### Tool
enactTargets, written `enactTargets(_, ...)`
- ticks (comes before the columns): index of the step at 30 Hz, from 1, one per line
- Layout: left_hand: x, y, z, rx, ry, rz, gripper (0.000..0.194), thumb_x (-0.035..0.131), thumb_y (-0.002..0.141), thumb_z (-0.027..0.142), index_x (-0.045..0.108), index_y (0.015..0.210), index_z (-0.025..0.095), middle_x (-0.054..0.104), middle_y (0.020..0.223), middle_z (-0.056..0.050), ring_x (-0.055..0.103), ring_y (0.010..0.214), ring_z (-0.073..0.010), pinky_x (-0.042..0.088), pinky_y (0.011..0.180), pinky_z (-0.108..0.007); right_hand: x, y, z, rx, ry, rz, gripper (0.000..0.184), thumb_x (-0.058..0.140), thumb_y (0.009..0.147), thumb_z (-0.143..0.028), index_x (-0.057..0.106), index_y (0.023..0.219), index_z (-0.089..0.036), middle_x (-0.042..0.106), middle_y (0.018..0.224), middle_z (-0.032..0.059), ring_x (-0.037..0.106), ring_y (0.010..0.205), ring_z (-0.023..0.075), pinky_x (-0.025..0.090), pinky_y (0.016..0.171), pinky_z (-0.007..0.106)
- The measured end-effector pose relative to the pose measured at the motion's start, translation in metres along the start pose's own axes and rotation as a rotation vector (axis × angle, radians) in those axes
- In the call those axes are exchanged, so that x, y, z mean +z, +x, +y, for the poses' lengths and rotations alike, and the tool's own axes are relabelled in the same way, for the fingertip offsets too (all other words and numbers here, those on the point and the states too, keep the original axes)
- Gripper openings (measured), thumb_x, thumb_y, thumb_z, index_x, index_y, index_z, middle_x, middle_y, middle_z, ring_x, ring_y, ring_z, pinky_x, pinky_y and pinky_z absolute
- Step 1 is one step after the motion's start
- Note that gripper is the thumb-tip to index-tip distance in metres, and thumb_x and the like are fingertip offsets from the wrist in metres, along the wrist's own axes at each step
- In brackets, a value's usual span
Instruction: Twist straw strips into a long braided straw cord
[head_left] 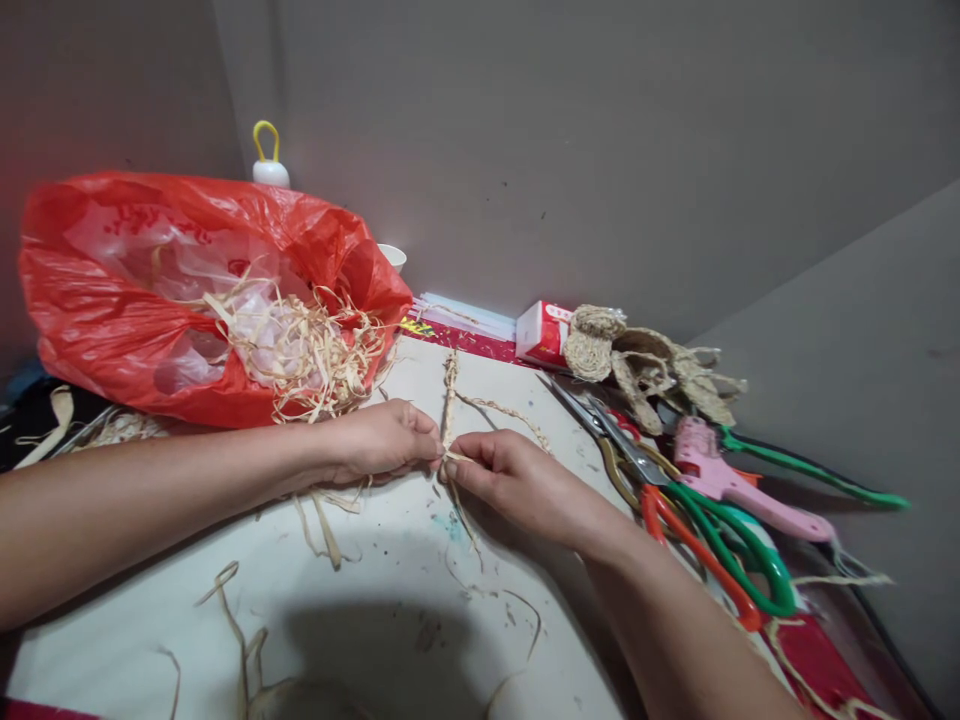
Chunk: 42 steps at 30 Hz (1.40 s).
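A thin braid of pale straw point(450, 390) lies on the white work board point(390, 600), running away from me. My left hand point(386, 440) is closed, pinching the braid's near end from the left. My right hand point(514, 480) pinches the same end from the right, fingertips almost touching the left ones. Loose straw strands trail from under both hands onto the board. A second twisted strand point(510, 412) curves off to the right behind my right hand.
A red plastic bag point(112, 290) spilling raffia point(315, 350) sits at the left. At the right lie several scissors point(675, 490), a pink glue gun point(731, 480), woven straw pieces point(637, 355) and a small red-and-white box point(544, 330). Grey walls close the corner behind.
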<state>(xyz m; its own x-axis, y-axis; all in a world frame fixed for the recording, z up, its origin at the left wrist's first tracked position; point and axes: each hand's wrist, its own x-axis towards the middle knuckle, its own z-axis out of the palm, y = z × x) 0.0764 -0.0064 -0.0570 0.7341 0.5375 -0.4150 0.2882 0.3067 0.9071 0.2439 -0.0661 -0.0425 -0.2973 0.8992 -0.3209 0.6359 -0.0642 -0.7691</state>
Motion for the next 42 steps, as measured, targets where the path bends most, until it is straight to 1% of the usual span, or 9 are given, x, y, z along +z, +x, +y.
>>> enactTargets(8,0.006,0.0,-0.007,0.087,0.122,0.093,0.015,0.052,0.073,0.025,0.052,0.062,0.015,0.033,0.04,0.009,0.021,0.034,-0.0031,0.011,0.035,-0.019,-0.008,-0.002,-0.001,0.066,0.002,0.024,0.023,0.045,0.082,-0.03,0.054,0.066,-0.016,0.041,0.056,-0.0033,0.035,0.051,0.0096,0.029,0.047,0.022)
enactTargets(14,0.002,0.0,-0.011,0.096,-0.006,0.067,0.013,0.052,0.071,0.022,0.052,0.06,0.015,0.037,0.038,0.008,0.022,0.032,-0.0034,0.012,0.034,-0.02,0.021,-0.002,-0.014,0.096,0.163,0.117,0.026,0.043,0.083,-0.033,0.055,0.065,-0.017,0.037,0.049,-0.0044,0.031,0.044,0.0094,0.026,0.042,0.022)
enactTargets(19,-0.001,-0.001,-0.009,0.026,-0.19,0.002,0.01,0.052,0.07,0.018,0.049,0.061,0.017,0.031,0.034,0.009,0.019,0.029,-0.0045,0.011,0.032,-0.02,0.042,-0.003,-0.023,0.011,-0.117,0.297,0.027,0.042,0.083,-0.024,0.047,0.056,-0.019,0.054,0.057,0.003,0.043,0.054,0.0141,0.031,0.052,0.025)
enactTargets(25,-0.001,-0.001,-0.008,0.013,-0.285,-0.025,0.021,0.059,0.075,0.027,0.046,0.061,0.017,0.029,0.036,0.01,0.018,0.032,-0.0032,0.011,0.033,-0.018,0.049,-0.006,-0.024,0.098,-0.464,0.322,0.026,0.037,0.087,-0.023,0.058,0.073,-0.017,0.066,0.068,0.0127,0.053,0.055,0.0184,0.027,0.054,0.03)
enactTargets(31,-0.004,0.002,-0.013,0.024,-0.215,-0.042,0.023,0.064,0.074,0.035,0.055,0.068,0.014,0.032,0.035,0.009,0.019,0.032,-0.0036,0.012,0.034,-0.019,0.067,-0.014,-0.033,-0.008,-0.617,0.156,0.021,0.04,0.084,-0.018,0.059,0.075,-0.017,0.064,0.062,0.0093,0.047,0.048,0.0148,0.022,0.05,0.03)
enactTargets(36,-0.004,0.001,-0.013,0.028,-0.214,-0.045,0.025,0.065,0.071,0.037,0.053,0.069,0.015,0.029,0.037,0.01,0.019,0.033,-0.0036,0.012,0.034,-0.019,0.055,-0.043,-0.056,-0.108,-0.279,-0.238,0.019,0.06,0.075,-0.028,0.054,0.058,-0.02,0.054,0.053,-0.0019,0.039,0.046,0.01,0.026,0.045,0.023)
enactTargets(38,-0.004,0.0,-0.013,0.058,-0.203,-0.047,0.026,0.065,0.071,0.037,0.051,0.066,0.016,0.03,0.038,0.01,0.02,0.033,-0.0037,0.012,0.034,-0.019,0.038,-0.044,-0.054,-0.101,-0.048,-0.07,0.028,0.055,0.082,-0.036,0.054,0.059,-0.02,0.052,0.055,-0.0012,0.043,0.05,0.0111,0.03,0.045,0.022)
enactTargets(41,-0.004,-0.002,-0.014,0.082,-0.191,-0.046,0.028,0.065,0.071,0.039,0.051,0.066,0.016,0.031,0.039,0.01,0.02,0.033,-0.0038,0.013,0.034,-0.019,0.013,-0.025,-0.033,-0.046,0.232,0.598,0.037,0.053,0.083,-0.045,0.05,0.056,-0.02,0.045,0.048,-0.0019,0.042,0.047,0.0113,0.033,0.045,0.023)
enactTargets(42,-0.003,-0.002,-0.014,0.084,-0.187,-0.043,0.028,0.065,0.071,0.04,0.051,0.068,0.016,0.03,0.039,0.011,0.02,0.033,-0.004,0.013,0.035,-0.02,0.008,-0.015,-0.024,-0.013,0.312,0.708,0.032,0.055,0.082,-0.046,0.054,0.063,-0.02,0.049,0.053,-0.0013,0.044,0.049,0.0115,0.036,0.047,0.023)
